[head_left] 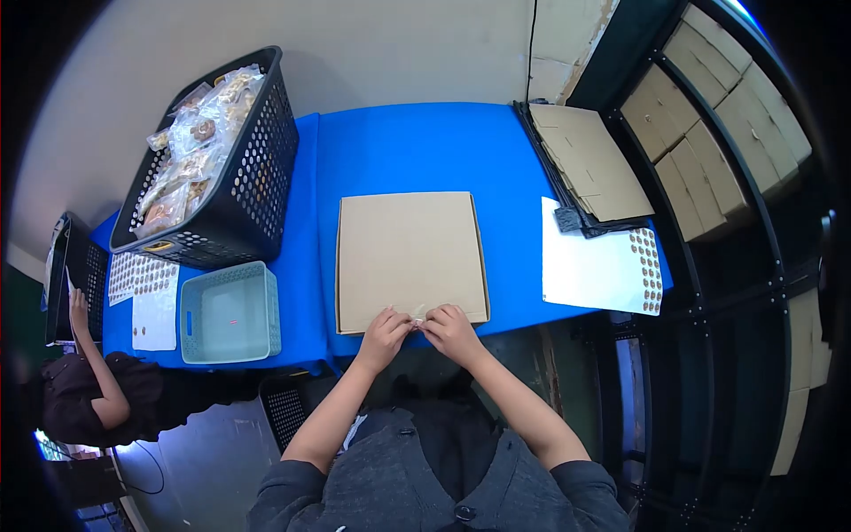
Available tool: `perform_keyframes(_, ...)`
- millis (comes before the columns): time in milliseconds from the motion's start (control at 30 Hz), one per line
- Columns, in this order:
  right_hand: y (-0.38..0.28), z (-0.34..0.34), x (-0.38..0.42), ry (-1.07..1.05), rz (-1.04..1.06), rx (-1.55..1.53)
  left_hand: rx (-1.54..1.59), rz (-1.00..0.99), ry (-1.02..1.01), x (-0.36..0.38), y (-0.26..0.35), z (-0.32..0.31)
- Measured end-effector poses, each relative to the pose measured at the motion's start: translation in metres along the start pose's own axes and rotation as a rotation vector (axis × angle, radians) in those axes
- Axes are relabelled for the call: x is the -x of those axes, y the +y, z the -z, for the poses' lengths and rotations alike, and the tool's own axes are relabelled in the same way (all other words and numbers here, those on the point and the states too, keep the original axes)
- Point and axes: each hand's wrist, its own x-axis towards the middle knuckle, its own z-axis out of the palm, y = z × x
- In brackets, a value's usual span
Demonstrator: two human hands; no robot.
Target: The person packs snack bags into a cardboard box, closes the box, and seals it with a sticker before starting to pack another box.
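Note:
A flat, closed cardboard box (409, 253) lies on the blue-covered table in front of me. Over its front edge my left hand (386, 340) and my right hand (450, 333) meet, fingertips nearly together. Both are closed in a pinch at a small, pale, shiny scrap (417, 323) between them; I cannot tell what it is. The box's front flap edge runs right behind my fingers, and its lid looks plain and unmarked.
To the left stand a black basket (257, 182) of clear packets and a green plastic basket (232, 275). Sticker sheets (585, 266) lie on the right, by flattened cardboard (594, 164). Boxes fill the rack (696, 168). A person (106, 395) works at far left.

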Motion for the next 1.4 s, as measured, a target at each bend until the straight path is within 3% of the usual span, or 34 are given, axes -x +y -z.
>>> perform_keyframes(233,-0.012,0.022,-0.009,-0.159,-0.225,-0.174,0.046,0.053,-0.067,-0.009,0.002,0.022)
perform_keyframes(333,-0.004,0.009,-0.003,-0.114,-0.329,-0.239,0.023,0.077,-0.180,-0.025,0.011,0.035)
perform_keyframes(400,-0.004,0.003,-0.004,0.045,-0.465,-0.270,0.026,0.230,-0.184,-0.035,0.016,0.035)
perform_keyframes(533,-0.012,0.000,-0.011,0.087,-0.497,-0.142,-0.038,0.224,-0.258,-0.040,-0.001,0.020)
perform_keyframes(700,-0.017,-0.012,-0.016,-0.026,-0.591,0.044,-0.086,0.227,-0.326,-0.038,-0.014,0.015)
perform_keyframes(967,-0.011,-0.013,-0.029,-0.219,-0.772,0.041,-0.018,0.276,-0.312,-0.037,-0.012,0.012)
perform_keyframes(1200,-0.012,-0.007,-0.038,-0.317,-0.786,0.059,-0.012,0.263,-0.275,-0.038,-0.016,0.014)
perform_keyframes(1333,0.000,-0.015,-0.032,-0.264,-0.750,0.071,-0.023,0.266,-0.287,-0.041,-0.012,0.019)
perform_keyframes(1400,0.020,-0.026,-0.025,0.207,-0.775,-0.173,0.041,0.281,-0.285,-0.039,-0.010,0.021)
